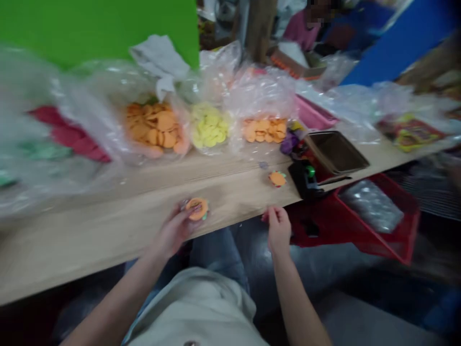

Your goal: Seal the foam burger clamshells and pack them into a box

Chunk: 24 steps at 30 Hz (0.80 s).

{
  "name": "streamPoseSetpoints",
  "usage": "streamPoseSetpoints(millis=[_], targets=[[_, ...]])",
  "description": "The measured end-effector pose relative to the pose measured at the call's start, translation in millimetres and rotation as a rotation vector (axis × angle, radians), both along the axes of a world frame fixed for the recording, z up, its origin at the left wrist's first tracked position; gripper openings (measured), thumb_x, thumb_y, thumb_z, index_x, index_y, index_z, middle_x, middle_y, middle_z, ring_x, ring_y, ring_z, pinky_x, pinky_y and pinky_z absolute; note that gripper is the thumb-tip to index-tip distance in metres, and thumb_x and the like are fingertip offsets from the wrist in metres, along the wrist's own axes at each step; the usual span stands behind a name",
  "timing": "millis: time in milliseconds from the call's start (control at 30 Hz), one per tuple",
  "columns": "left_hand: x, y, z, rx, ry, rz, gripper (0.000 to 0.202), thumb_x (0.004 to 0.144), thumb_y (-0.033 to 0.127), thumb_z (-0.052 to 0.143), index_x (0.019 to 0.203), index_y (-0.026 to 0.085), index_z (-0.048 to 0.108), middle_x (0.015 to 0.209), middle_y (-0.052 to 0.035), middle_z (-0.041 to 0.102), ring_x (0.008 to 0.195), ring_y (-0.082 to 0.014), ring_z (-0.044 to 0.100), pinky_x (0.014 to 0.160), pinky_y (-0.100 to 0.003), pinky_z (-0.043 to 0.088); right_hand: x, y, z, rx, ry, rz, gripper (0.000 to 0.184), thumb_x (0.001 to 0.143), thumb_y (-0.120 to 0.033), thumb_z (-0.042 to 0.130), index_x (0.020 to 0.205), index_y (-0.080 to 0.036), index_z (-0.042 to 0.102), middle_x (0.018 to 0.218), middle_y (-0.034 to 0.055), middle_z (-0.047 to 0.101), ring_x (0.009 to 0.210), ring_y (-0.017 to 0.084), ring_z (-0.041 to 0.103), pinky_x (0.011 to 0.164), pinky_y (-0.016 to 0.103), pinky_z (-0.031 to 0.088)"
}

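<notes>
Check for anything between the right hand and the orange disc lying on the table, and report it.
Nothing visible stands in the way: only bare wooden tabletop lies between the right hand and the orange disc.

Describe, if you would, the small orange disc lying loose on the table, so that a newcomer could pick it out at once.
Find the long pale wooden table with its clear plastic bags. Below the rightmost bag of orange discs, a small orange disc lies beside a black tool. Unlike the bagged discs, it lies loose, green-edged.
</notes>
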State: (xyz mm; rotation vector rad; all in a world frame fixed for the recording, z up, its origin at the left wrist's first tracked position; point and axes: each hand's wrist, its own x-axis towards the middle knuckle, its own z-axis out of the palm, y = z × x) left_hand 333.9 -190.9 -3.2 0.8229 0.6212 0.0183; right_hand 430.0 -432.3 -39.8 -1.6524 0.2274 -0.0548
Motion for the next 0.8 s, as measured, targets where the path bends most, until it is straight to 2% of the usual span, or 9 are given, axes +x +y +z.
streamPoseSetpoints(millis=[100,167,233,300,500,633,700,733,800], targets=[[-5.7,-1.1,9.3,0.006,-0.065,0.092,0.032,0.074,0.019,0.061,0.105,0.021,0.052,0.105,-0.0046,0.061,0.091,-0.0195,0.062,0.074,-0.033,0.052,-53.7,62.8,23.0,0.046,0.054,0.466,0.029,0.077,-0.033,0.056,0.103,-0.02,0.055,0.066,-0.0022,0.058,0.06,0.012,0.054,0.061,0.026,0.045],[-11.9,0.4,14.7,0.014,-0.091,0.15,0.03,0.075,0.02,0.061,0.104,0.021,0.052,0.102,-0.0038,0.061,0.086,-0.0171,0.062,0.071,-0.03,0.052,-77.1,97.6,34.6,0.103,0.081,0.59,0.048,0.077,-0.028,0.057,0.123,-0.022,0.043,0.066,-0.0031,0.059,0.062,0.013,0.056,0.062,0.027,0.046],[-19.7,3.8,19.3,0.011,-0.105,0.187,0.03,0.075,0.021,0.061,0.103,0.021,0.052,0.099,-0.0031,0.06,0.082,-0.0149,0.061,0.069,-0.027,0.05,-90.1,122.2,40.4,0.147,0.074,0.621,0.059,0.077,-0.025,0.055,0.131,-0.022,0.032,0.066,-0.0041,0.059,0.062,0.013,0.057,0.064,0.027,0.047],[-28.0,9.1,22.4,-0.002,-0.113,0.217,0.031,0.074,0.021,0.062,0.103,0.021,0.051,0.099,-0.0029,0.06,0.082,-0.014,0.061,0.069,-0.025,0.049,-95.9,136.0,41.6,0.156,0.062,0.622,0.06,0.077,-0.023,0.055,0.132,-0.022,0.03,0.066,-0.0043,0.059,0.063,0.012,0.057,0.066,0.027,0.047],[-46.0,21.4,24.6,-0.016,-0.16,0.266,0.034,0.072,0.023,0.064,0.104,0.021,0.051,0.101,-0.0029,0.06,0.085,-0.0142,0.06,0.071,-0.026,0.048,-100.1,150.5,42.5,0.165,0.1,0.647,0.062,0.077,-0.026,0.056,0.132,-0.023,0.029,0.065,-0.0051,0.056,0.063,0.012,0.054,0.065,0.026,0.046],[-50.4,23.1,23.9,-0.008,-0.166,0.225,0.032,0.074,0.026,0.062,0.104,0.021,0.052,0.099,-0.003,0.06,0.083,-0.0151,0.059,0.067,-0.026,0.048,-94.6,157.6,40.7,0.213,0.196,0.75,0.052,0.074,-0.033,0.061,0.121,-0.024,0.041,0.091,0.0011,0.06,0.074,0.013,0.056,0.063,0.025,0.047],[-50.4,25.6,23.0,0.005,-0.175,0.244,0.032,0.074,0.025,0.061,0.104,0.02,0.051,0.099,-0.0035,0.06,0.083,-0.0153,0.059,0.068,-0.026,0.048,-90.6,154.0,36.0,0.14,0.229,0.81,0.047,0.072,-0.035,0.063,0.115,-0.022,0.047,0.094,0.0027,0.06,0.077,0.014,0.057,0.065,0.026,0.047],[-50.0,27.7,22.7,0.013,-0.183,0.271,0.031,0.074,0.024,0.061,0.104,0.02,0.051,0.1,-0.0037,0.06,0.084,-0.0156,0.059,0.07,-0.027,0.048,-89.4,150.1,33.4,0.055,0.215,0.79,0.046,0.071,-0.036,0.063,0.111,-0.021,0.05,0.09,0.0026,0.061,0.076,0.015,0.057,0.066,0.027,0.047],[-48.9,32.6,22.9,0.04,-0.19,0.339,0.031,0.074,0.023,0.061,0.103,0.02,0.05,0.102,-0.004,0.059,0.088,-0.016,0.059,0.074,-0.029,0.048,-90.0,140.9,30.0,-0.161,0.127,0.652,0.036,0.071,-0.038,0.062,0.101,-0.018,0.056,0.079,0.002,0.06,0.071,0.015,0.056,0.068,0.03,0.047]])
